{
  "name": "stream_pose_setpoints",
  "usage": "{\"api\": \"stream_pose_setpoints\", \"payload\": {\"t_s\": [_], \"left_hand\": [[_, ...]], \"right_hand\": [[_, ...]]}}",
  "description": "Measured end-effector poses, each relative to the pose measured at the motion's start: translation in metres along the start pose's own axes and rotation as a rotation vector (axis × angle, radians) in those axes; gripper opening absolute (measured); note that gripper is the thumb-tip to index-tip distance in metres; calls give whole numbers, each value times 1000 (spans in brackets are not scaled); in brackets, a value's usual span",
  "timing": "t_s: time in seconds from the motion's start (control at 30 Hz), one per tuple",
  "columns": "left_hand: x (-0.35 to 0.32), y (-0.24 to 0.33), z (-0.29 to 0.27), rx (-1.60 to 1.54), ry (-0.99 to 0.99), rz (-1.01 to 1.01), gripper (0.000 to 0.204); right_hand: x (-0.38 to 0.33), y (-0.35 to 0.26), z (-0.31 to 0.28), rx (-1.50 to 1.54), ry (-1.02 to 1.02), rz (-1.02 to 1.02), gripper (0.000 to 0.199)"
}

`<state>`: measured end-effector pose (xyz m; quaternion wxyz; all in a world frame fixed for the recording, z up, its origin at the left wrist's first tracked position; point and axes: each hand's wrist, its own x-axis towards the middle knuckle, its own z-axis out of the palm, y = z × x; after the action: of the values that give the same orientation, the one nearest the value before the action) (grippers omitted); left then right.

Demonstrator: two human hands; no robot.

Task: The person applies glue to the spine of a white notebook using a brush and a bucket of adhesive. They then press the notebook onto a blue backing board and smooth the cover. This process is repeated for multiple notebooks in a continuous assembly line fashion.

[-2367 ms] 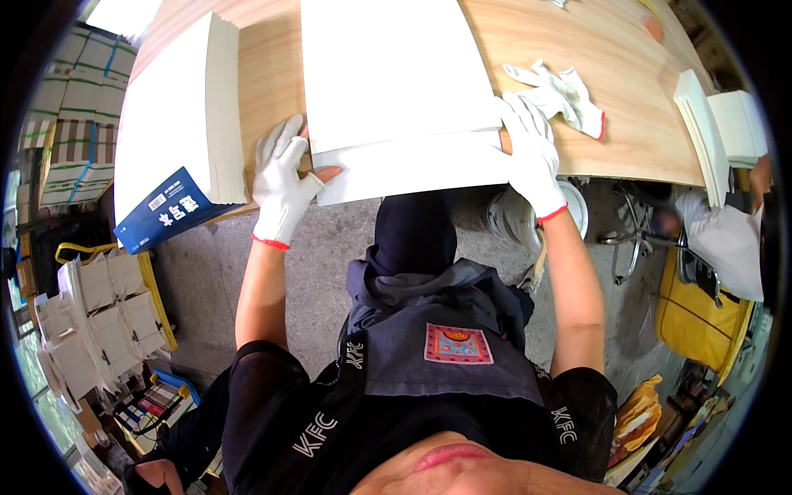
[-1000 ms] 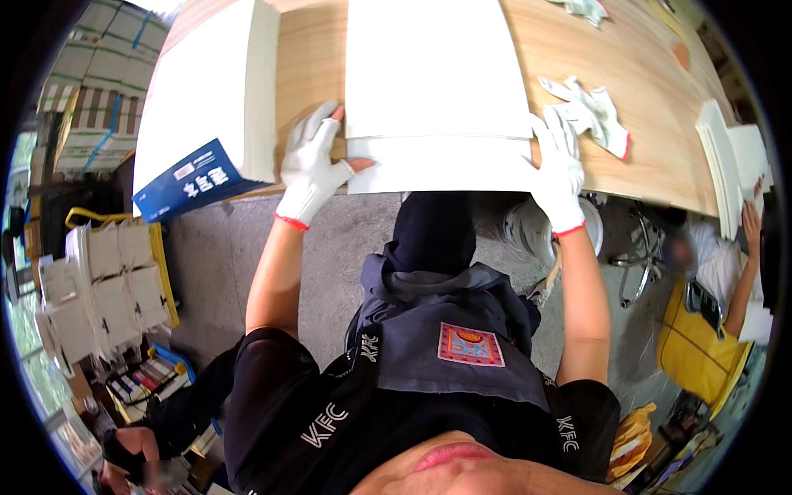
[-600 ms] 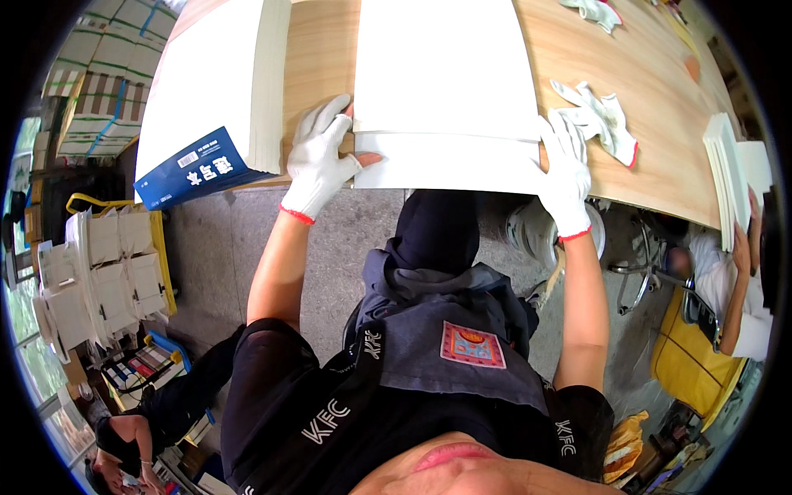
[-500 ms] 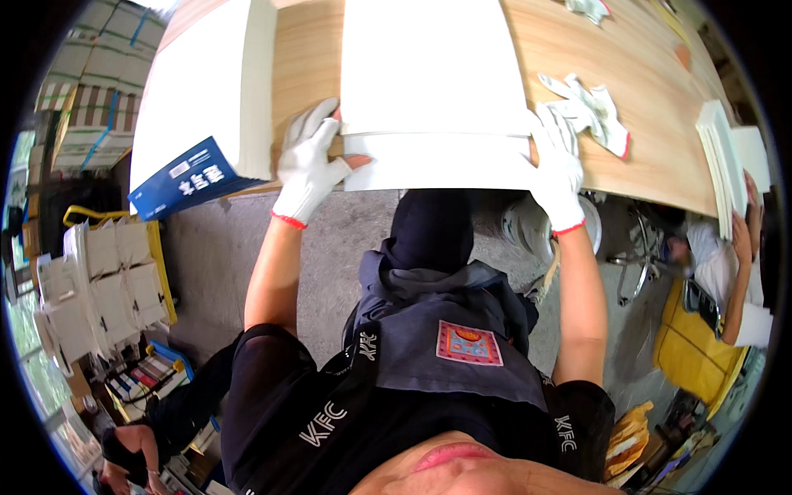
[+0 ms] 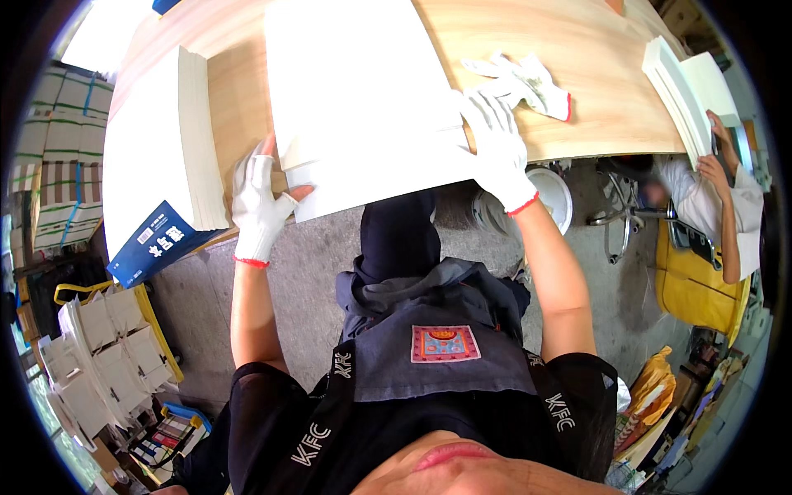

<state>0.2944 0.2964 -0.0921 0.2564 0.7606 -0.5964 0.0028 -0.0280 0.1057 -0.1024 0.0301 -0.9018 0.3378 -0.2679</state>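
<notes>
Large white paper sheets [image 5: 363,91] lie on the wooden table in front of me. A white strip of the lower sheet [image 5: 371,183] sticks out past the upper one, at the table's near edge. My left hand [image 5: 262,202], in a white glove with red cuff and bare thumb and index tips, is open beside the left edge. Its thumb reaches over the strip's left corner. My right hand [image 5: 497,144], gloved alike, lies open along the right edge, fingers stretched forward. Its thumb is hard to make out against the white paper.
A thick white paper stack [image 5: 153,136] with a blue printed cover [image 5: 161,243] stands left. Spare gloves [image 5: 528,87] lie beyond my right hand. At far right a co-worker's hands [image 5: 716,157] hold white stacks [image 5: 672,95]. A white bucket [image 5: 549,198] stands under the table.
The whole view has turned, so the table things sit further left and slant. My left thumb now covers less of the strip. Both hands stay at the paper's sides.
</notes>
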Motion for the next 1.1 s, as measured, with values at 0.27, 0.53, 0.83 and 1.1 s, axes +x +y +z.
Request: {"api": "stream_pose_setpoints", "payload": {"t_s": [0.27, 0.53, 0.83, 1.1], "left_hand": [[0, 9, -8, 102, -47, 2, 83], [-5, 4, 1, 108, 56, 3, 73], [-4, 2, 1, 81, 83, 44, 57], [-5, 4, -2, 87, 18, -17, 66]], "right_hand": [[-1, 1, 1, 15, -15, -13, 61], [0, 1, 3, -66, -46, 28, 61], [-1, 3, 1, -58, -22, 1, 59], [1, 2, 3, -66, -58, 10, 59]]}}
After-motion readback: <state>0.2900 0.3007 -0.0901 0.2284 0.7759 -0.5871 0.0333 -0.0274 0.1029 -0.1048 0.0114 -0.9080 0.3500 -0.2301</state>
